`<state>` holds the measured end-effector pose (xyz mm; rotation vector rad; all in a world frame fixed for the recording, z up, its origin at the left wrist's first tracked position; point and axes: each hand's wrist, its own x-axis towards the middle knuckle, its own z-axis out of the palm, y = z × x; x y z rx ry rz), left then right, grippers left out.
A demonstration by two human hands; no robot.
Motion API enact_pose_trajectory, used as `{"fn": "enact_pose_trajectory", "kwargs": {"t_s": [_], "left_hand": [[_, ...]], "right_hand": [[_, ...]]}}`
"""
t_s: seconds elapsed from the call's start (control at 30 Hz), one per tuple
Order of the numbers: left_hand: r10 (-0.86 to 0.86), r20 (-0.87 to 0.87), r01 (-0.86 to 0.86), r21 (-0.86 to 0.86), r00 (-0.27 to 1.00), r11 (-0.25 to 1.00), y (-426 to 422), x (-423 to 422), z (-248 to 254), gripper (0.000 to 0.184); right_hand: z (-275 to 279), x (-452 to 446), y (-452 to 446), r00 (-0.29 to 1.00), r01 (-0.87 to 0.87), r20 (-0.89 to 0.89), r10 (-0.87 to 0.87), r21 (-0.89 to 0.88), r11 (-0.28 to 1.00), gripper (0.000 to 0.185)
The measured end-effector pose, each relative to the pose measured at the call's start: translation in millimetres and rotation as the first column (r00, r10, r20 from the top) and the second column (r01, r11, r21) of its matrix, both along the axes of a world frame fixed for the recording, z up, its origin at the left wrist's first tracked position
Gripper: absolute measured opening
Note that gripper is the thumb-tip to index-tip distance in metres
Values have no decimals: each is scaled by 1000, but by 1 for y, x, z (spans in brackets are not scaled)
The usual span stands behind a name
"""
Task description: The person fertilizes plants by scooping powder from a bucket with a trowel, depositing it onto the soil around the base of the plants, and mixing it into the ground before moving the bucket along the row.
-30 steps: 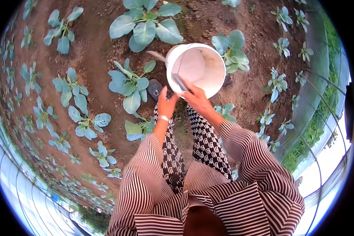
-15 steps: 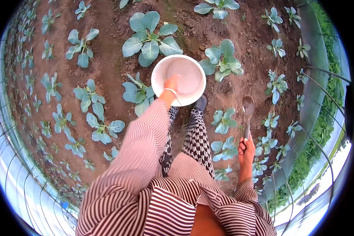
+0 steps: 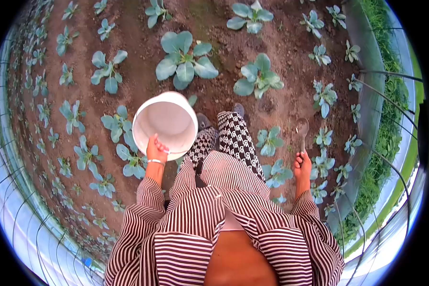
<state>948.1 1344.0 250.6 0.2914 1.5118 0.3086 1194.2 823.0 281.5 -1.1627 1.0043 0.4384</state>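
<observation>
Two sets of fingers curl closed: left hand on white bucket, right hand round spoon

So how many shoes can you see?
2. One shoe is just right of the bucket, and the other shoe is further right, a bit higher in the picture. The trousers may hide part of each.

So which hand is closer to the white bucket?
Left. The left hand is at the bucket's near rim; the right hand is off to the side, holding a spoon.
</observation>
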Motion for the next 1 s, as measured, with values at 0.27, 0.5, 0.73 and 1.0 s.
{"fn": "enact_pose_trajectory", "kwargs": {"t_s": [0.27,0.5,0.73,1.0], "left_hand": [[338,-156,-325,102,928,940,40,-75,-19,35],[487,-506,-461,186,712,868,31,-128,-42,36],[534,-593,-535,197,602,822,19,-16,-23,33],[602,-573,-606,218,555,765,17,89,-28,30]], "right_hand": [[-52,75,-27,988,153,-19,-152,28,988,5],[-111,195,-35,950,256,-113,-291,-253,933,7],[-111,471,9,999,14,53,-2,-220,976,12],[-90,774,269,871,-380,255,419,-191,905,9]]}}
